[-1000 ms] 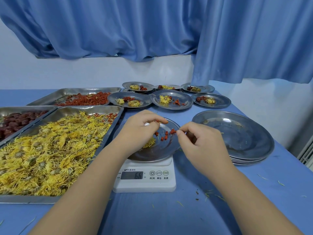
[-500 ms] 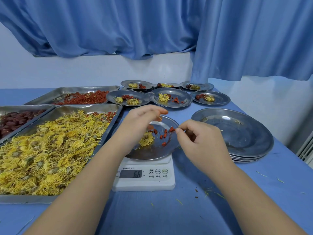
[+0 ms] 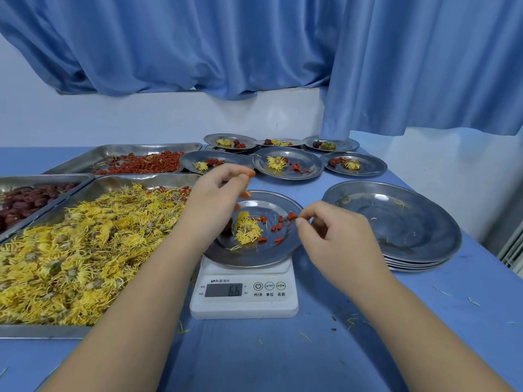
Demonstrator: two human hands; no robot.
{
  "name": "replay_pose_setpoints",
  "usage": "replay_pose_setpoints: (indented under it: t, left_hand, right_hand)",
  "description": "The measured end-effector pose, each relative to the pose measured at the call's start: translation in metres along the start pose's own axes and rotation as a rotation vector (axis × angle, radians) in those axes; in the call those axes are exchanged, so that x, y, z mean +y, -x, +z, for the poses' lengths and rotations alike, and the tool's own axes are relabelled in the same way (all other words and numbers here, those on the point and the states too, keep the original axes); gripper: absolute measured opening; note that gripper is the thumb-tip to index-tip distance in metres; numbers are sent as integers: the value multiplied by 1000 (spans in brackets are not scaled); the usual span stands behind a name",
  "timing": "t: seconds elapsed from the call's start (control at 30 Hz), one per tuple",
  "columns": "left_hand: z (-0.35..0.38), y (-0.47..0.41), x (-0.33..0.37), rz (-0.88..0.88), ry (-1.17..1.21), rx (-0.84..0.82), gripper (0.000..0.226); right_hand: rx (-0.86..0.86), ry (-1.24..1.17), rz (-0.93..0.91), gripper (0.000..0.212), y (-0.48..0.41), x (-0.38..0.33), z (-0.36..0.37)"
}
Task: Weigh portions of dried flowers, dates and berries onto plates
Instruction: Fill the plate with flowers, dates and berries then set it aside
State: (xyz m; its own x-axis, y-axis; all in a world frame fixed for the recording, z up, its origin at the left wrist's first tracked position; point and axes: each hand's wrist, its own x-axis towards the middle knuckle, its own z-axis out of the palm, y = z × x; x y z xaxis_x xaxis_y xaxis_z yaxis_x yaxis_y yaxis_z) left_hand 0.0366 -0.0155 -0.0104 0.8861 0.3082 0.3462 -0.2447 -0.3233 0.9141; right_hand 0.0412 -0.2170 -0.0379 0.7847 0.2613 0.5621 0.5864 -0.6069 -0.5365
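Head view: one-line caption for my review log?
Right hand pinches a red berry over the plate on the scale reading 6.6; left hand hovers above.

The plate (image 3: pixel 271 206) on the scale (image 3: pixel 285 304) is thin bare metal, shiny with dull scuffs, like the stack of plates (image 3: pixel 410 230) beside it and the flower tray (image 3: pixel 28 331). The scale is smooth white plastic, faintly glossy. The table cover (image 3: pixel 283 357) looks like matt blue cloth, and the curtain (image 3: pixel 254 46) is soft, folded fabric. The dried flowers (image 3: pixel 70 250) are wispy and dull, the berries (image 3: pixel 141 165) wrinkled, the dates (image 3: pixel 25 199) leathery with a slight sheen.
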Motion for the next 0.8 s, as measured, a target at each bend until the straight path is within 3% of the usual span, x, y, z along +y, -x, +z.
replay_pose_setpoints:
  t: [0.1,0.2,0.33,0.57,0.8]
  left_hand:
    - [-10,-5,-7,-34,-62,166,20]
    - [-17,-10,-11,-146,37,280,26]
    - [-18,-12,-13,-223,67,301,32]
    - [-20,-9,-6,-240,173,287,32]
    - [-22,-4,0,-177,594,302,30]
  right_hand:
    - [-63,15,173,11,-1,3,2]
    - [-168,-10,317,13,0,4,6]
    - [-201,-228,432,10,1,1,14]
    - [-40,-703,542,8,0,-3,14]
    - [95,-944,578,15,-24,10,-9]
